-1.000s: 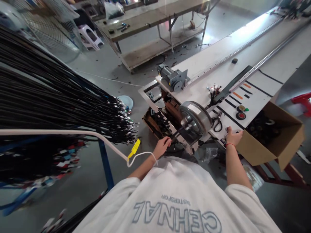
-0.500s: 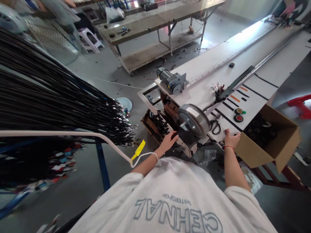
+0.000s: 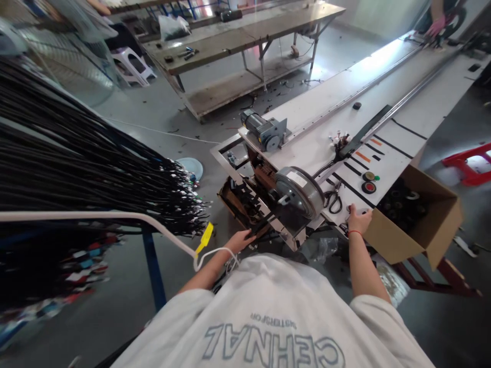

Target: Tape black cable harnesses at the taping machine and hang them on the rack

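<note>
My left hand (image 3: 240, 239) grips a black cable (image 3: 264, 223) that runs up to the round grey winding drum (image 3: 301, 190) at the near end of the long white bench (image 3: 326, 145). A white cord with a yellow tag (image 3: 203, 238) loops round that wrist. My right hand (image 3: 358, 220), a red band at its wrist, rests on the bench's near edge beside the scissors (image 3: 334, 200); its fingers curl on the surface with nothing visibly held.
A large bundle of black cables (image 3: 84, 158) hangs on a blue rack at the left. An open cardboard box (image 3: 425, 225) of tape rolls stands right of the bench. Red and green buttons (image 3: 369, 182), a grey motor (image 3: 264, 133), a far steel table and a red stool also show.
My left hand has slid down and back from the drum, drawing the black cable toward me. My right hand has stayed at the bench edge.
</note>
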`<act>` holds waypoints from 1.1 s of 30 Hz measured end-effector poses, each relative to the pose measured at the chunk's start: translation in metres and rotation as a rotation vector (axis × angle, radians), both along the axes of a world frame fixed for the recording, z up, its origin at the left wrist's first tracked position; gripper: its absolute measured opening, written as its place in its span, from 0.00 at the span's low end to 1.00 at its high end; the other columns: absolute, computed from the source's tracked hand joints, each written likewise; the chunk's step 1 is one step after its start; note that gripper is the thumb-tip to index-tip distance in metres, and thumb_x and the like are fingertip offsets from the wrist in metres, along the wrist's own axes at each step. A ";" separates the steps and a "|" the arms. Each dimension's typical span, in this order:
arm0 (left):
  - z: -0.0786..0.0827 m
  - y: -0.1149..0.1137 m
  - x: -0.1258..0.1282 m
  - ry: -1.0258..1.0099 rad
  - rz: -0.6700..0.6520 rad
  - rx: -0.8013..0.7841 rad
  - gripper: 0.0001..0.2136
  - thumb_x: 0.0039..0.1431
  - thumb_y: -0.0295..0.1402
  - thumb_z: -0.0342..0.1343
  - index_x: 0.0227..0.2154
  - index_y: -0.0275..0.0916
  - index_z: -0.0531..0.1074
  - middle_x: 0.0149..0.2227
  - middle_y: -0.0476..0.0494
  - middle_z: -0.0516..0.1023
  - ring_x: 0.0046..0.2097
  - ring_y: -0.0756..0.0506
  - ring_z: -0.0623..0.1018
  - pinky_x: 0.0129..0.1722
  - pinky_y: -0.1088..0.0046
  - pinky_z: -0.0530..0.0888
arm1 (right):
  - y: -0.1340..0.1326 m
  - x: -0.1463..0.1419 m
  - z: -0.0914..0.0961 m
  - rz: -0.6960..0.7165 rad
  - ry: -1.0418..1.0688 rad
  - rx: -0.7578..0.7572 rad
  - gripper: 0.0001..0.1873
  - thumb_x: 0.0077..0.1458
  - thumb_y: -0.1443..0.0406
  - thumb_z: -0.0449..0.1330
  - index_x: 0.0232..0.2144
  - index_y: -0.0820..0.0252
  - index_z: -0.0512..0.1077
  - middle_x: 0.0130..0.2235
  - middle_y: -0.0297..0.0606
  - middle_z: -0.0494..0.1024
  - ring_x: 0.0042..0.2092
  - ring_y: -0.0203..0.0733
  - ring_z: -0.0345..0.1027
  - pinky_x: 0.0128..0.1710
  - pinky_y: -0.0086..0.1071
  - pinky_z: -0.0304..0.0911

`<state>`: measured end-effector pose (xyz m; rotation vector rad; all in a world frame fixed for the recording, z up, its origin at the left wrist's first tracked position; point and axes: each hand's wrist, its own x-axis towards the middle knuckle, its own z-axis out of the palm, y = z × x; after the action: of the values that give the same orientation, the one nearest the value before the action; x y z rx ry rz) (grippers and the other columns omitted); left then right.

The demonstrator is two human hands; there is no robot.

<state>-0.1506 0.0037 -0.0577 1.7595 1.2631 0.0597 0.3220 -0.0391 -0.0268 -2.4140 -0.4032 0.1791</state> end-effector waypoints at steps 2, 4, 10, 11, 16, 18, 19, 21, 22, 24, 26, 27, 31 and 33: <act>0.011 -0.005 -0.004 -0.052 0.019 0.042 0.19 0.56 0.50 0.49 0.31 0.37 0.73 0.30 0.45 0.77 0.33 0.45 0.74 0.35 0.71 0.69 | 0.000 -0.002 0.003 0.002 0.018 -0.005 0.46 0.51 0.46 0.58 0.62 0.73 0.57 0.59 0.64 0.63 0.60 0.64 0.58 0.58 0.51 0.54; 0.025 -0.009 -0.004 -0.097 0.057 0.061 0.21 0.56 0.51 0.48 0.32 0.37 0.73 0.28 0.46 0.77 0.31 0.45 0.73 0.34 0.71 0.69 | -0.001 -0.004 0.006 -0.001 0.026 -0.005 0.46 0.52 0.46 0.58 0.62 0.72 0.57 0.59 0.64 0.62 0.60 0.64 0.58 0.58 0.51 0.54; 0.059 -0.017 0.010 -0.178 0.148 0.072 0.20 0.58 0.51 0.45 0.28 0.38 0.69 0.22 0.50 0.71 0.27 0.48 0.70 0.30 0.73 0.67 | -0.001 -0.006 0.006 -0.015 0.041 -0.021 0.45 0.53 0.46 0.57 0.63 0.71 0.56 0.60 0.62 0.62 0.60 0.64 0.57 0.58 0.50 0.55; 0.062 -0.017 0.012 -0.177 0.157 0.073 0.20 0.58 0.51 0.46 0.28 0.38 0.68 0.22 0.50 0.71 0.27 0.48 0.70 0.29 0.73 0.67 | -0.001 -0.006 0.006 -0.014 0.043 -0.022 0.45 0.53 0.46 0.57 0.63 0.71 0.55 0.60 0.62 0.61 0.60 0.63 0.57 0.58 0.50 0.54; 0.064 -0.016 0.018 -0.178 0.225 0.087 0.20 0.57 0.53 0.45 0.27 0.39 0.66 0.20 0.51 0.68 0.25 0.48 0.69 0.27 0.73 0.65 | -0.002 -0.006 0.004 -0.009 0.043 -0.014 0.45 0.53 0.46 0.56 0.63 0.70 0.55 0.61 0.61 0.61 0.60 0.62 0.57 0.58 0.49 0.54; 0.063 -0.017 0.019 -0.177 0.204 0.079 0.20 0.56 0.53 0.45 0.25 0.40 0.66 0.20 0.51 0.68 0.25 0.48 0.68 0.27 0.73 0.66 | -0.003 -0.005 0.003 -0.010 0.037 -0.003 0.44 0.53 0.45 0.55 0.62 0.69 0.56 0.60 0.60 0.62 0.60 0.61 0.57 0.57 0.49 0.55; 0.062 -0.018 0.019 -0.174 0.181 0.070 0.20 0.56 0.53 0.45 0.25 0.40 0.66 0.20 0.50 0.69 0.25 0.48 0.69 0.28 0.73 0.66 | -0.004 -0.005 0.003 -0.014 0.036 0.001 0.44 0.53 0.44 0.55 0.62 0.68 0.56 0.60 0.60 0.62 0.60 0.61 0.58 0.57 0.48 0.55; 0.061 -0.020 0.019 -0.167 0.141 0.049 0.20 0.57 0.52 0.45 0.25 0.40 0.66 0.21 0.49 0.71 0.26 0.48 0.71 0.30 0.72 0.68 | -0.004 -0.004 0.002 -0.025 0.040 -0.001 0.43 0.53 0.44 0.55 0.62 0.67 0.57 0.60 0.60 0.63 0.59 0.61 0.59 0.57 0.48 0.55; 0.060 -0.021 0.019 -0.168 0.128 0.041 0.20 0.57 0.52 0.45 0.26 0.40 0.67 0.22 0.49 0.73 0.28 0.47 0.72 0.32 0.72 0.69 | -0.003 -0.004 0.002 -0.026 0.043 -0.005 0.43 0.53 0.44 0.55 0.62 0.67 0.57 0.59 0.60 0.63 0.58 0.61 0.59 0.57 0.48 0.55; 0.059 -0.022 0.018 -0.176 0.118 0.025 0.20 0.57 0.52 0.45 0.27 0.40 0.68 0.25 0.47 0.75 0.31 0.45 0.75 0.36 0.70 0.70 | -0.003 -0.003 0.003 -0.019 0.052 -0.014 0.43 0.52 0.45 0.56 0.61 0.67 0.58 0.59 0.60 0.63 0.58 0.60 0.59 0.57 0.47 0.55; 0.059 -0.024 0.018 -0.192 0.113 0.016 0.20 0.57 0.52 0.45 0.29 0.40 0.69 0.28 0.45 0.77 0.34 0.44 0.76 0.39 0.69 0.71 | -0.002 -0.003 0.003 -0.010 0.061 -0.019 0.42 0.52 0.46 0.56 0.61 0.67 0.58 0.59 0.60 0.63 0.59 0.60 0.59 0.57 0.47 0.55; 0.059 -0.024 0.019 -0.203 0.115 0.021 0.20 0.57 0.53 0.45 0.29 0.40 0.70 0.29 0.45 0.77 0.35 0.44 0.76 0.40 0.68 0.72 | -0.002 -0.003 0.004 -0.006 0.063 -0.021 0.42 0.53 0.46 0.56 0.61 0.67 0.58 0.59 0.60 0.63 0.59 0.60 0.59 0.57 0.47 0.55; 0.060 -0.023 0.029 -0.240 0.160 0.069 0.21 0.60 0.52 0.44 0.30 0.39 0.70 0.26 0.46 0.74 0.31 0.45 0.74 0.36 0.70 0.71 | -0.002 -0.004 0.005 0.004 0.061 -0.028 0.41 0.54 0.47 0.55 0.62 0.68 0.57 0.60 0.60 0.62 0.59 0.60 0.59 0.57 0.47 0.55; 0.060 -0.021 0.037 -0.254 0.201 0.074 0.22 0.61 0.52 0.43 0.30 0.38 0.70 0.25 0.47 0.73 0.29 0.46 0.73 0.33 0.71 0.70 | -0.002 -0.004 0.005 0.002 0.063 -0.030 0.41 0.54 0.47 0.55 0.62 0.68 0.56 0.60 0.60 0.62 0.59 0.60 0.59 0.57 0.48 0.55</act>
<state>-0.1135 -0.0174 0.0027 1.6222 1.2575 0.4364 0.3176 -0.0414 -0.0213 -2.4309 -0.3767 0.2638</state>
